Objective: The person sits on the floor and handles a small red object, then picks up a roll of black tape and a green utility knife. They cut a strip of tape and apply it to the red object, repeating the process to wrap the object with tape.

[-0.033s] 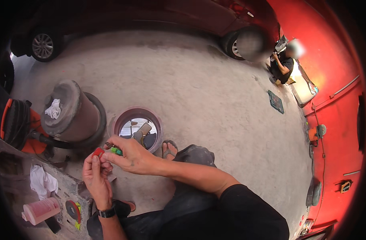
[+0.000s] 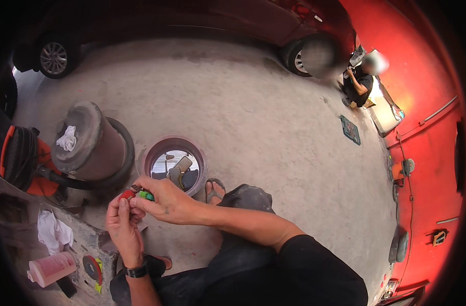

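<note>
My left hand (image 2: 124, 227), a dark watch on its wrist, pinches a small red piece (image 2: 127, 195) between thumb and fingertips. From the right, my right hand (image 2: 167, 203) reaches across to the same piece, its thumb and forefinger bent close together. A small bright green object (image 2: 147, 196) is tucked in the right hand's fingers. Beside the right fingertips shows a small dark bit (image 2: 136, 188), too small to name. Both hands meet just in front of a purplish bucket (image 2: 202, 168) with water-like reflections in it.
A lidded drum (image 2: 98, 148) with a black hose and a white rag stands left. On a worn ledge lie a white cloth (image 2: 54, 232), a pink bottle (image 2: 53, 268) and a round disc (image 2: 92, 270). Beyond are a dark red car (image 2: 233, 15) and a crouching person (image 2: 359, 84).
The red piece has turned slightly in my fingers, and the dark bit by my right fingertips has shifted. Both hands stay in nearly the same place.
</note>
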The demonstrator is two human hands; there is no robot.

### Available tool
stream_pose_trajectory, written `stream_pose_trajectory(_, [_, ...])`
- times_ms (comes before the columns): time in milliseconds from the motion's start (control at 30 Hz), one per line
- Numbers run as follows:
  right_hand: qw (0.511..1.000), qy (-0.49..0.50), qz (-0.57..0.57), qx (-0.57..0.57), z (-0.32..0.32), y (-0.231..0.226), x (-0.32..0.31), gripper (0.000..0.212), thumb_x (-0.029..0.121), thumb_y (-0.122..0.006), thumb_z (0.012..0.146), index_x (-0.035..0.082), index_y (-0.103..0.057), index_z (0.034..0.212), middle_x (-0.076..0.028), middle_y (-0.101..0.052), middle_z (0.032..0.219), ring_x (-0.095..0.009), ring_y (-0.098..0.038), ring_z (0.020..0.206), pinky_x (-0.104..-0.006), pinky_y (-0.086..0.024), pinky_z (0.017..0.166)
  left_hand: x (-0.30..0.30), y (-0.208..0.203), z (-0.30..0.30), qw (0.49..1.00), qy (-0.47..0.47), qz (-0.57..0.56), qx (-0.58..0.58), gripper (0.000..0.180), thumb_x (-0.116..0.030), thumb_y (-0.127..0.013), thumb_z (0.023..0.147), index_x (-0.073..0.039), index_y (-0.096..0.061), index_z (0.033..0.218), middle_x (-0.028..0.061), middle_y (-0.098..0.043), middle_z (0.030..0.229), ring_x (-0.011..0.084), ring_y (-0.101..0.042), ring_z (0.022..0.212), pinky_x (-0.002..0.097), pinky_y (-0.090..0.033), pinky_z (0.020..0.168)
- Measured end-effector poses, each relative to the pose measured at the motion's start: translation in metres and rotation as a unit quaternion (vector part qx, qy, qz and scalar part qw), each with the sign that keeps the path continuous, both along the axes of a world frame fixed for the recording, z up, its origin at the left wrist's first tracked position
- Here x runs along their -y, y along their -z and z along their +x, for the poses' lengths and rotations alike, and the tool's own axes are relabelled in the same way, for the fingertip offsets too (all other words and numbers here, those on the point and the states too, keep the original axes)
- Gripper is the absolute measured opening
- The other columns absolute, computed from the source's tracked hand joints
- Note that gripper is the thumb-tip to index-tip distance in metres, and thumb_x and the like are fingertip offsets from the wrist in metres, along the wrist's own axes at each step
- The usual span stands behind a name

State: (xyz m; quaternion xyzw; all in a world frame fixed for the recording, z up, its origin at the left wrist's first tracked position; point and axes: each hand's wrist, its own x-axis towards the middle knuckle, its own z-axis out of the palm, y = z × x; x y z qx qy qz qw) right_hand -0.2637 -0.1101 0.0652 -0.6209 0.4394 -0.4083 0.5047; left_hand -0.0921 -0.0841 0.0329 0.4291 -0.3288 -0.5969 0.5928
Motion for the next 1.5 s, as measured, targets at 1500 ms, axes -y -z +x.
stream_pose_trajectory(1500, [0.992,-0.027,0.125,0.007,-0.004,-0.010,0.004,0.024,0.022,-0.068,0.096,-0.001,-0.066,0.103,-0.002,-0.064,0.086,-0.009,-0.054,0.083,-0.0281,-0.046,0.073,0.002,-0.010,0.000,0.996,-0.006,-0.021,0.089,0.012,-0.007,-0.068,0.100,0.002,-0.064,0.108,0.0065,-0.073,0.092,0.0077,-0.069,0.072,0.0199,-0.054,0.065])
